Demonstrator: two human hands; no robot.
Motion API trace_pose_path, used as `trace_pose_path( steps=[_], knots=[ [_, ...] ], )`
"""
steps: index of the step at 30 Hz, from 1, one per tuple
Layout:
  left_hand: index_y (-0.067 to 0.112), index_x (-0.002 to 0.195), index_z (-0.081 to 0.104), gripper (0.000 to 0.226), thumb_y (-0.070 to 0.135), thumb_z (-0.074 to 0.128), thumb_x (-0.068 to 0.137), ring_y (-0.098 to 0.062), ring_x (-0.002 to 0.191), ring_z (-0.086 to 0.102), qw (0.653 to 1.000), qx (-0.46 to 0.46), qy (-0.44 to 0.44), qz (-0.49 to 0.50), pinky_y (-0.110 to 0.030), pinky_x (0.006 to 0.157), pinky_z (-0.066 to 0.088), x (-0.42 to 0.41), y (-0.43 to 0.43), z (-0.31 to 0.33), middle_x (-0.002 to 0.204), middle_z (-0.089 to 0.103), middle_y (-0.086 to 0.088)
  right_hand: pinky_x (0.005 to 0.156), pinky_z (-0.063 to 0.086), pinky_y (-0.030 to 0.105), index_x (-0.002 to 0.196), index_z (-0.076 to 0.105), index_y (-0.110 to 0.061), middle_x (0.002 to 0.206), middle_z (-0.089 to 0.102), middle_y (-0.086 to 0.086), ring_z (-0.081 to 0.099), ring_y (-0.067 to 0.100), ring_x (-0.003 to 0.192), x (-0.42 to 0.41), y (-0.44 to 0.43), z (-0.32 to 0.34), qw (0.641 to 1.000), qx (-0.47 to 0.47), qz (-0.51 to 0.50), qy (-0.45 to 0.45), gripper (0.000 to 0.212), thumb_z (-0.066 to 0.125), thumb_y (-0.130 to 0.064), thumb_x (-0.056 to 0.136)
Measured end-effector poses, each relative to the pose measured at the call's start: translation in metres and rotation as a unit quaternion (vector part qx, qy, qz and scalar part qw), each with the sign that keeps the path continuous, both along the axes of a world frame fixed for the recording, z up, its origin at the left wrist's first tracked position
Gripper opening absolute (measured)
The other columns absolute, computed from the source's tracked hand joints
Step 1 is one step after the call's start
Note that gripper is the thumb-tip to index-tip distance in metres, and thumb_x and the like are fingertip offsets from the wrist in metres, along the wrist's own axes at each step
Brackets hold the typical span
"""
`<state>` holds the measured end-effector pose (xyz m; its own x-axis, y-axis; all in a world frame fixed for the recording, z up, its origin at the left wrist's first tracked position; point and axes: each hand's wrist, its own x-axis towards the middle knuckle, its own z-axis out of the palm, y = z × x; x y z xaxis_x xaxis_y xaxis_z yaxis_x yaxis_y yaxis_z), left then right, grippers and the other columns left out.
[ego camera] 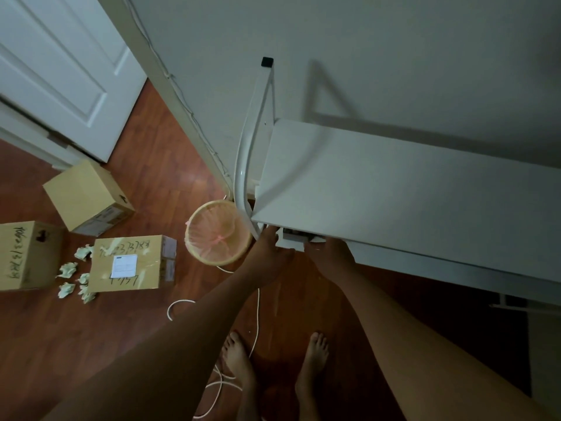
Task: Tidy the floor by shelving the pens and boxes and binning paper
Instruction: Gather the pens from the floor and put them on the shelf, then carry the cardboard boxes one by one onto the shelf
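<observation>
three cardboard boxes are lying on the wooden floor point(151, 177) at about nine o'clock in the view. the far box point(88, 199) is sitting nearest the white door point(60, 71), the edge box point(27, 256) is being cut off by the left border, and the labelled box point(130, 262), with a white sticker and dark handwriting on top, is lying at three o'clock of it. several crumpled paper balls point(67, 270) are lying in the gap between these two boxes, and some are touching the labelled box's left side. no pens are showing.

the round bin point(209, 204), lined with a pinkish bag, is standing at three o'clock of the labelled box, just beside the curved white frame point(258, 123) of the shelf point(394, 183). the shelf's top board is filling the three o'clock side of the view, against the pale wall point(364, 56).

both arms are reaching up to twelve o'clock. the left hand point(270, 247) and the right hand point(329, 256) are meeting the front corner of the board, near each other, with their fingers going under its edge. i cannot tell whether either hand is released, clenched or grasping something. a small white thing point(293, 238) is showing between them under the board, too hidden to name.

two bare feet point(239, 363) are standing at six o'clock, and a thin white cable point(258, 314) is looping across the floor beside them.
</observation>
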<state>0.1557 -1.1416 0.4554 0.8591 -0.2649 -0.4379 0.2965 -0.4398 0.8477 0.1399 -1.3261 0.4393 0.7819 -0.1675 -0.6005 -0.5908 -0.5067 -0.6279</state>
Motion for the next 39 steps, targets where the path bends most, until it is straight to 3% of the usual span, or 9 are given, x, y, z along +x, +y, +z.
trace_pose_path(
  steps=[3,5,7,14,17,22,28,34,39],
  knots=[
    [0.026,0.162,0.037,0.070,0.023,0.071,0.102,-0.010,0.137,0.054,1.000,0.008,0.024,-0.003,-0.021,0.106,0.050,-0.013,0.011,0.013,0.157,0.049,0.010,0.092,0.058,0.034,0.141,0.061,-0.017,0.127,0.066,-0.006,0.066,0.020,0.116,-0.010,0.000,0.012,0.999,0.031,-0.021,0.027,0.049,0.073,-0.040,0.100],
    [0.020,0.167,0.031,0.074,0.022,0.069,0.103,-0.018,0.143,0.053,0.998,0.040,0.046,-0.010,-0.036,0.111,0.052,-0.026,0.021,0.022,0.165,0.046,-0.002,0.107,0.055,0.044,0.159,0.043,-0.022,0.149,0.057,-0.002,0.059,0.022,0.131,-0.022,-0.002,0.022,0.998,0.049,-0.029,0.037,0.069,0.074,-0.040,0.100],
    [0.020,0.167,0.033,0.072,0.023,0.068,0.104,-0.019,0.140,0.058,0.997,0.054,0.058,-0.016,-0.036,0.109,0.053,-0.044,0.036,0.037,0.164,0.049,-0.005,0.108,0.054,0.045,0.165,0.034,-0.024,0.157,0.054,0.000,0.057,0.025,0.137,-0.037,-0.002,0.039,0.997,0.057,-0.015,0.050,0.075,0.072,-0.040,0.102],
    [0.018,0.157,0.049,0.059,0.018,0.070,0.103,-0.009,0.112,0.068,0.996,0.084,0.036,0.013,-0.005,0.080,0.050,-0.101,0.081,0.095,0.148,0.064,-0.002,0.093,0.053,0.030,0.155,0.050,-0.024,0.148,0.062,-0.002,0.062,0.014,0.126,-0.081,0.012,0.105,0.994,0.050,0.076,0.057,0.060,0.070,-0.041,0.102],
    [0.018,0.155,0.052,0.058,0.019,0.072,0.101,-0.016,0.108,0.073,0.993,0.096,0.030,0.054,-0.030,0.091,0.060,-0.122,0.100,0.124,0.141,0.069,-0.003,0.077,0.050,0.019,0.148,0.058,-0.024,0.141,0.067,-0.003,0.063,0.007,0.113,-0.088,0.027,0.134,0.988,0.036,0.143,0.044,0.051,0.071,-0.042,0.101],
    [0.015,0.156,0.051,0.058,0.019,0.072,0.102,-0.023,0.113,0.072,0.988,0.091,0.003,0.124,-0.047,0.102,0.058,-0.159,0.149,0.175,0.142,0.068,-0.004,0.094,0.050,0.029,0.142,0.062,-0.027,0.132,0.068,-0.011,0.062,0.006,0.117,-0.090,0.075,0.183,0.970,0.020,0.244,0.015,0.046,0.068,-0.046,0.101],
    [0.014,0.158,0.048,0.060,0.018,0.070,0.103,-0.013,0.111,0.069,0.976,0.068,0.002,0.208,-0.026,0.089,0.056,-0.196,0.220,0.206,0.139,0.066,-0.003,0.077,0.047,0.022,0.133,0.062,-0.034,0.124,0.066,-0.016,0.061,-0.001,0.107,-0.086,0.148,0.210,0.948,0.017,0.319,-0.004,0.038,0.067,-0.050,0.100],
    [0.013,0.152,0.055,0.053,0.014,0.070,0.102,-0.021,0.120,0.070,0.954,0.069,0.026,0.291,-0.043,0.109,0.055,-0.240,0.305,0.225,0.136,0.069,-0.006,0.080,0.055,0.029,0.131,0.067,-0.032,0.115,0.067,-0.019,0.062,0.000,0.102,-0.081,0.236,0.232,0.922,0.013,0.386,-0.029,0.034,0.067,-0.046,0.100],
    [0.015,0.147,0.062,0.047,0.015,0.070,0.100,-0.024,0.115,0.072,0.930,0.082,0.045,0.356,-0.044,0.106,0.056,-0.274,0.385,0.231,0.132,0.073,-0.003,0.087,0.052,0.027,0.130,0.071,-0.023,0.115,0.073,-0.012,0.069,0.008,0.108,-0.087,0.318,0.243,0.902,0.017,0.427,-0.062,0.034,0.070,-0.041,0.101]
  ],
)
